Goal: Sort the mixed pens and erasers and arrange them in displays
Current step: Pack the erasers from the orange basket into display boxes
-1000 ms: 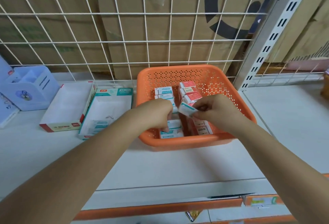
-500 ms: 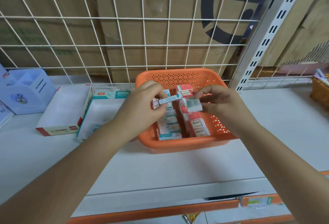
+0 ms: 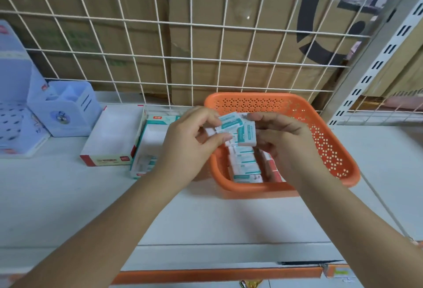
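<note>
An orange perforated basket (image 3: 329,150) stands on the white shelf and holds several teal-and-white erasers (image 3: 246,166) and red ones (image 3: 273,168). Above its left side, my left hand (image 3: 192,148) pinches a small stack of teal erasers (image 3: 230,122) between thumb and fingers. My right hand (image 3: 281,136) grips another teal eraser (image 3: 246,135) upright, touching that stack. A teal display box (image 3: 148,148) lies left of the basket, partly hidden by my left hand, with a few erasers at its near end. A red-trimmed white display box (image 3: 114,143) lies beside it.
A pale blue pen holder (image 3: 66,109) and a blue display stand (image 3: 13,127) sit at the far left. A white wire grid (image 3: 206,58) backs the shelf, with cardboard behind it. A slotted metal upright (image 3: 375,65) rises at the right.
Both hands have come closer together above the basket. My left hand now holds a stack of teal erasers rather than one. The view has shifted to the left.
</note>
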